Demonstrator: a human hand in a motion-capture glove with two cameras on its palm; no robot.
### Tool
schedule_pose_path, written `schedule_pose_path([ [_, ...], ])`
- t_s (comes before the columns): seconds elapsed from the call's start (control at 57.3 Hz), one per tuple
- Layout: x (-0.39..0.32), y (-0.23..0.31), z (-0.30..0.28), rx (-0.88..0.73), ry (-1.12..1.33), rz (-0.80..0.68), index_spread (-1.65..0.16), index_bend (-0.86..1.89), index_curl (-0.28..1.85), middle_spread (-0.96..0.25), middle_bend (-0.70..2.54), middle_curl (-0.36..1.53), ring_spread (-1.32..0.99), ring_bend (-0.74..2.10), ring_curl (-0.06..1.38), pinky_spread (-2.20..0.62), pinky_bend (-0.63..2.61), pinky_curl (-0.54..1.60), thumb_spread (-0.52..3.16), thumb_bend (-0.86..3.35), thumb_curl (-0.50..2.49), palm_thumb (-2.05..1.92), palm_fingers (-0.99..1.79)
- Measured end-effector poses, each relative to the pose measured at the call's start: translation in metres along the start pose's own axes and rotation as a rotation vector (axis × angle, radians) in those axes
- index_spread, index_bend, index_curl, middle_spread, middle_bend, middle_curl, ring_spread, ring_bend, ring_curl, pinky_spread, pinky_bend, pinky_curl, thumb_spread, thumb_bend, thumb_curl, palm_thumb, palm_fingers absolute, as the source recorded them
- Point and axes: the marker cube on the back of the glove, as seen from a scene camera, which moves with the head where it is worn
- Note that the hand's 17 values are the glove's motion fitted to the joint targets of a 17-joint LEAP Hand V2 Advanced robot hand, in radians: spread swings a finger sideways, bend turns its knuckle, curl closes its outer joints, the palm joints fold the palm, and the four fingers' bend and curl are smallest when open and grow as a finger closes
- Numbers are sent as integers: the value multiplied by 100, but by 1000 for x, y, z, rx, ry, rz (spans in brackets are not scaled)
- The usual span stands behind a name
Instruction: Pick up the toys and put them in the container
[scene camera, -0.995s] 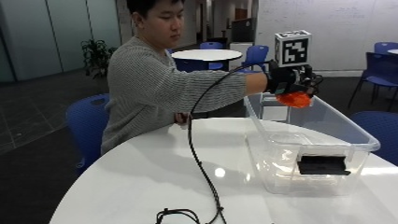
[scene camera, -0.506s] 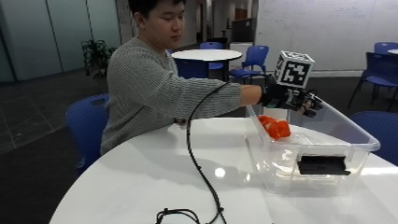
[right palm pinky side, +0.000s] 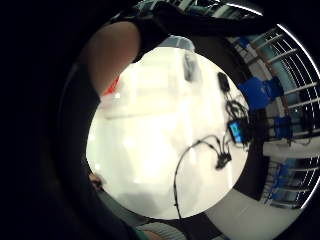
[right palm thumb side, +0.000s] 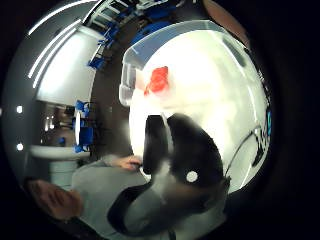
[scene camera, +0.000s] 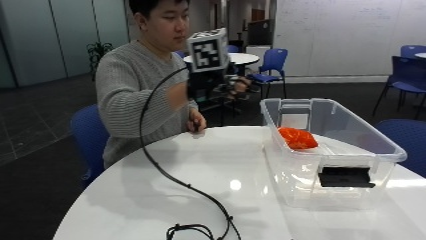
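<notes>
toy: orange toy (scene camera: 297, 138) lies inside the clear container (scene camera: 346, 165), near its far end
hand: right hand (scene camera: 212, 84) raised over the surface's (scene camera: 219, 175) near edge, fingers relaxed, empty
handling: looks soft, light; pinch mid-body

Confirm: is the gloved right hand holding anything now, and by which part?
Nothing is held. The black-gloved right hand is raised beside the clear plastic container; the orange toy lies inside the container.
</notes>
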Motion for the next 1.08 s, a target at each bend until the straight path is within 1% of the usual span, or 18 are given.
schedule_pose_path([
  [0.087,3,52,4,36,19,70,-40,20,40,-18,18,36,-13,18,36,4,65,33,141,-3,33,-5,-3],
  [0.157,6,76,7,33,35,135,-41,20,41,-17,18,36,-13,19,36,5,65,33,143,-3,31,-4,-2],
  [0.21,5,88,9,23,51,141,-41,20,41,-17,17,35,-13,19,36,5,64,33,144,-3,29,-4,-1],
  [0.332,-4,115,20,18,57,99,-41,19,41,-17,18,35,-13,19,36,6,64,33,146,-3,26,-5,-1],
  [0.454,-30,149,46,25,7,37,-42,19,41,-17,18,34,-13,20,36,6,64,33,146,-3,23,-5,-1],
  [0.594,-73,212,95,57,92,-48,-41,19,41,-17,18,34,-13,20,36,6,64,33,147,-3,21,-5,-1],
  [0.646,-87,232,112,64,109,-57,-41,19,41,-17,18,34,-13,20,36,6,63,33,147,-3,21,-4,-1],
  [0.698,-101,251,132,62,90,-64,-41,19,42,-17,18,34,-13,19,36,6,63,33,147,-3,20,-4,-1],
  [0.751,-112,269,151,23,36,-75,-42,21,42,-18,18,34,-13,19,36,6,61,33,147,-2,20,-3,0],
  [0.873,-115,285,170,-70,21,-72,-42,21,43,-18,18,34,-14,20,36,6,60,33,148,-2,20,-3,2],
  [0.943,-108,285,171,-74,68,-68,-42,21,43,-19,18,34,-14,20,36,6,59,33,148,-2,20,-3,2],
  [1.083,-112,282,171,-62,44,-57,-42,20,44,-19,18,34,-15,20,36,6,58,33,149,-2,20,-3,2],
])
